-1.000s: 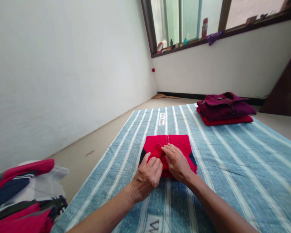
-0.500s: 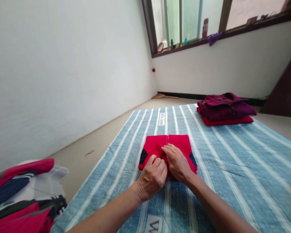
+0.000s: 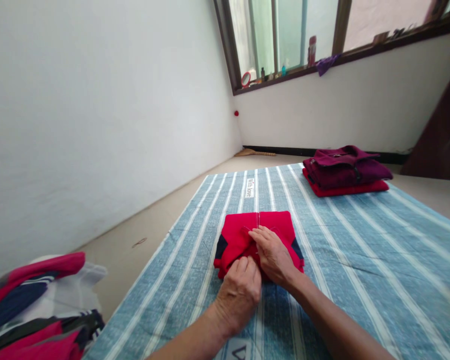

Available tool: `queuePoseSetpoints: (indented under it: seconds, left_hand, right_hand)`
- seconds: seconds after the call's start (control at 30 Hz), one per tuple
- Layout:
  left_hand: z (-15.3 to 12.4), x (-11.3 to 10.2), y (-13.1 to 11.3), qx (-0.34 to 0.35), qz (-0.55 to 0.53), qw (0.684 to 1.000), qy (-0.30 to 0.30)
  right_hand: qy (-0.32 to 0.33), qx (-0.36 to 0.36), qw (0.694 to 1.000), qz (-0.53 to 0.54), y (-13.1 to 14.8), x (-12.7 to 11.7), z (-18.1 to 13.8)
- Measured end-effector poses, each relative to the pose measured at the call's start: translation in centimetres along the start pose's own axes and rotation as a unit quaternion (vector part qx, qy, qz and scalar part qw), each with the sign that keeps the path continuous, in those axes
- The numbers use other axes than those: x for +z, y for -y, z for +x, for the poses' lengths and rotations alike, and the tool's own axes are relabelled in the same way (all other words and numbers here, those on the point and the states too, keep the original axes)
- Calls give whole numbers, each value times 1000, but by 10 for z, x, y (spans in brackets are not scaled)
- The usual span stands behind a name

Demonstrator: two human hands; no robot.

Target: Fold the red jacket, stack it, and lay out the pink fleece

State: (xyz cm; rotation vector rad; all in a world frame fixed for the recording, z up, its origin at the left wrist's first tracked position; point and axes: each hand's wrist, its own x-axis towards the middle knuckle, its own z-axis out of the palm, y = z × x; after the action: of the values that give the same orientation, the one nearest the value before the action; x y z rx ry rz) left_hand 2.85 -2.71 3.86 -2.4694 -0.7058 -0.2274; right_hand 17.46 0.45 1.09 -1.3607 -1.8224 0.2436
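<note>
Two bare hands work on a folded red garment (image 3: 240, 235) with navy side patches, lying mid-way along a blue striped mat (image 3: 352, 250). The left hand (image 3: 240, 292) is curled, its fingers pinching the garment's near edge. The right hand (image 3: 273, 255) lies flat, palm down on the fabric, fingers close together. A white label (image 3: 250, 187) on the mat beyond reads "With Love". Large print at the mat's near edge is cut off. Farther right sits a folded stack (image 3: 345, 172), maroon over red. A loose clothes pile (image 3: 33, 310) lies at the near left.
</note>
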Motion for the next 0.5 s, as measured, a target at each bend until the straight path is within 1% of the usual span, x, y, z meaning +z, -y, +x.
queuePoseSetpoints:
  seconds: [0.07,0.13,0.2,0.3,0.4,0.5]
  left_hand:
    - [-2,1,-2,1,21,1000,-21]
    - [-5,2,-2,3,34,998,-58]
    - [-7,3,-1,1,23,996,-88]
    - [-8,3,3,-16,1,993,-116]
    - [-8,2,5,-40,-2,993,-114]
    - [-9,1,5,-57,-6,996,-71]
  right_hand:
    - [-1,-3,1000,3,1,0,0]
    - [0,-3,1000,5,1,-1,0]
    - [2,0,1000,5,2,-2,0]
    - [5,4,1000,4,3,-3,0]
    - [9,8,1000,0,4,-4,1]
    - [11,8,1000,-1,5,-5,1]
